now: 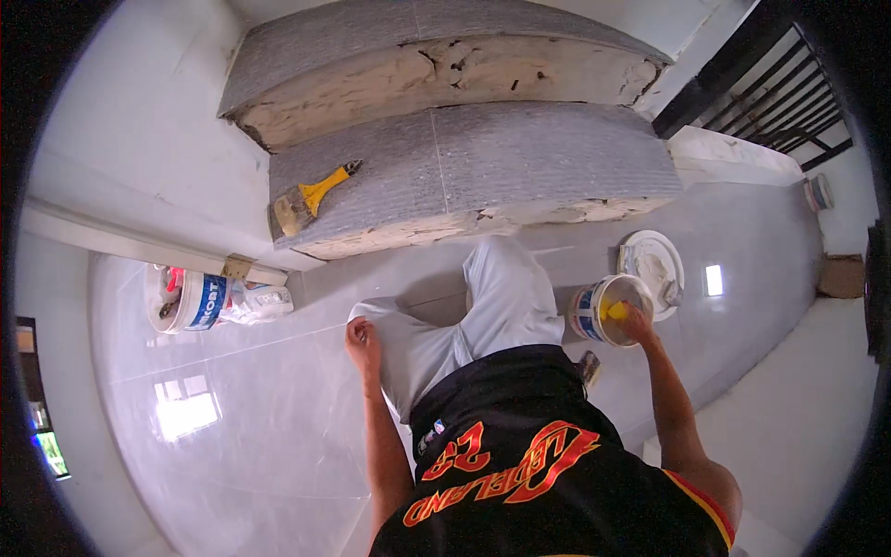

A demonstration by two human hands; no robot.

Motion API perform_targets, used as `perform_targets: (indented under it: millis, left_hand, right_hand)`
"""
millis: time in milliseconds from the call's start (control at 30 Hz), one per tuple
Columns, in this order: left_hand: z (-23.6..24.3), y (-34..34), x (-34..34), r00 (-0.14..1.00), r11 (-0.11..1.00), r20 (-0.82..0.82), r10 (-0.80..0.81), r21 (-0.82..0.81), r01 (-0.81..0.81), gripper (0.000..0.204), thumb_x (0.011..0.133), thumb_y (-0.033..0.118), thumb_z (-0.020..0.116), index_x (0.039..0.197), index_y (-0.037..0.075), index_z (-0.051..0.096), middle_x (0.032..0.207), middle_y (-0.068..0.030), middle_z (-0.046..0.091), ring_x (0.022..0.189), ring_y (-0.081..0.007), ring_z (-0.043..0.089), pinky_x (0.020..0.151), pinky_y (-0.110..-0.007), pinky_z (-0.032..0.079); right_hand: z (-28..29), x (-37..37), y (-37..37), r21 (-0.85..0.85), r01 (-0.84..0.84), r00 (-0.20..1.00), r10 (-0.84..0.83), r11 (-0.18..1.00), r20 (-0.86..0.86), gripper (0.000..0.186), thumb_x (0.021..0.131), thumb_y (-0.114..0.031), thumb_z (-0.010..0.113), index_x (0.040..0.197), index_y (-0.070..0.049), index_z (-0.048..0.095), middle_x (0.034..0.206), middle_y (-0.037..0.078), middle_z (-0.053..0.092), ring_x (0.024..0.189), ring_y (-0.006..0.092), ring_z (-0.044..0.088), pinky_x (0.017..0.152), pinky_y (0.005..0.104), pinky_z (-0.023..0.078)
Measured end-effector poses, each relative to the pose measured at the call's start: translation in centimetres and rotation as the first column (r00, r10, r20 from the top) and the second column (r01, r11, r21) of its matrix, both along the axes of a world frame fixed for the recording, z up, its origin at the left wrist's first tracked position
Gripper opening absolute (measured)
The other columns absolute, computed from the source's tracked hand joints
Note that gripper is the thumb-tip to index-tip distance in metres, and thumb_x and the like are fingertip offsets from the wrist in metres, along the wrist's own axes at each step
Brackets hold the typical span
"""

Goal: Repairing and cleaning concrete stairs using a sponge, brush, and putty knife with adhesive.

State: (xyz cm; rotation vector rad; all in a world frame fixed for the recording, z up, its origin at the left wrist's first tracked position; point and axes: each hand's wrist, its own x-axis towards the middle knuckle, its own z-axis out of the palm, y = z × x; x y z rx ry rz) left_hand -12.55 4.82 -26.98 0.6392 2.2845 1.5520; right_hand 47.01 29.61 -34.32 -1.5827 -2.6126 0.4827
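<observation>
My right hand (637, 322) is closed on a yellow object (614, 309), which I cannot clearly identify, inside a small white-and-blue bucket (585, 316). Behind that bucket a round white lid (666, 255) with pale material on it lies on the floor. Beside my hip is a dark tool (588, 369), partly hidden by my clothing. My left hand (360, 336) rests at my bent left knee in pale trousers, its fingers loosely bent and apparently empty.
Two grey tiled steps (548, 148) with rough risers rise ahead. A yellow-handled brush (316, 193) lies on the lower one. A bucket of items (200, 297) and a bag (260, 299) sit left. A black railing (761, 84), small container (819, 193) and brown box (840, 277) are at the right.
</observation>
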Motion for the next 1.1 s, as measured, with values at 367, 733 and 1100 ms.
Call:
perform_targets:
  millis: [367, 733, 1100]
  left_hand:
    - [0.0, -3.2, -1.3, 0.998, 0.998, -0.001, 0.055, 0.012, -0.055, 0.016, 0.078, 0.007, 0.056, 0.092, 0.000, 0.057, 0.080, -0.0086, 0.060, 0.074, -0.0151, 0.058, 0.070, -0.027, 0.046]
    - [-1.0, -2.5, -1.2, 0.999, 0.996, 0.051, 0.009, 0.087, -0.014, 0.016, 0.079, 0.007, 0.056, 0.094, 0.001, 0.056, 0.082, -0.0068, 0.058, 0.075, -0.0125, 0.055, 0.070, -0.025, 0.045]
    - [-1.6, -1.9, -1.5, 0.997, 0.997, 0.078, 0.005, 0.083, -0.011, 0.017, 0.080, 0.009, 0.058, 0.095, 0.002, 0.056, 0.080, -0.0013, 0.054, 0.071, -0.0088, 0.049, 0.065, -0.022, 0.041]
  right_hand:
    - [8.1, -10.2, -0.5, -0.117, 0.002, 0.977, 0.023, 0.993, 0.211, 0.022, 0.065, -0.019, 0.061, 0.080, -0.003, 0.061, 0.081, 0.019, 0.061, 0.078, 0.0376, 0.058, 0.070, 0.0432, 0.047]
    - [5.0, -7.7, 0.1, -0.074, -0.118, 0.934, 0.136, 0.990, 0.330, 0.015, 0.064, -0.007, 0.056, 0.077, -0.005, 0.063, 0.082, 0.017, 0.062, 0.076, 0.0358, 0.059, 0.070, 0.0450, 0.047]
    - [7.0, -8.6, -1.0, 0.009, 0.058, 0.976, -0.058, 0.998, 0.209, 0.029, 0.081, -0.027, 0.052, 0.073, -0.001, 0.060, 0.074, 0.021, 0.060, 0.072, 0.0399, 0.057, 0.067, 0.0480, 0.045]
